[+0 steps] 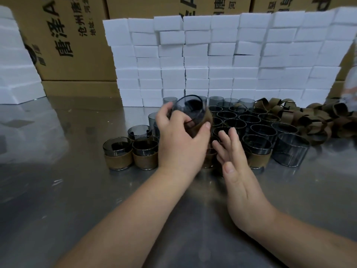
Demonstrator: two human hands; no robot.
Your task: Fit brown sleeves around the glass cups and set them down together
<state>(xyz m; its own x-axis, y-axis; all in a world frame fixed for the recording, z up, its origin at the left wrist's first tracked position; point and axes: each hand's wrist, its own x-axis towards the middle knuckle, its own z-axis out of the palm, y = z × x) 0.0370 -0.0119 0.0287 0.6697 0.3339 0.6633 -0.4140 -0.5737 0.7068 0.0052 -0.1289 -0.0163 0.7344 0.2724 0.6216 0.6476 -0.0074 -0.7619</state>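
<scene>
The cardboard boxes (67,39) at eleven o'clock carry black print turned on its side. I can read "唐泽" followed by a large "A", a smaller line beginning "沧州唐", and "地址" below it. More characters run along the boxes at twelve and one o'clock, but they are cut off at the top. A wall of plain white foam blocks (212,60) stands in front of them, and another white stack (15,64) sits at nine o'clock.

Just above centre, the left hand (179,136) holds a smoky glass cup (189,107) off the steel table (77,190). The cup is tilted, and the fingers and thumb are curled round the brown sleeve (203,120) on its lower half. The right hand (237,171) is just beside it at four o'clock, palm inward, fingers straight and slightly spread, gripping nothing.

Finished sleeved cups (117,151) stand together at nine o'clock from the hands. The bare cups (251,120) are crowded at two o'clock, partly hidden by both hands. A loose heap of sleeves (309,117) lies at three o'clock, against the foam.
</scene>
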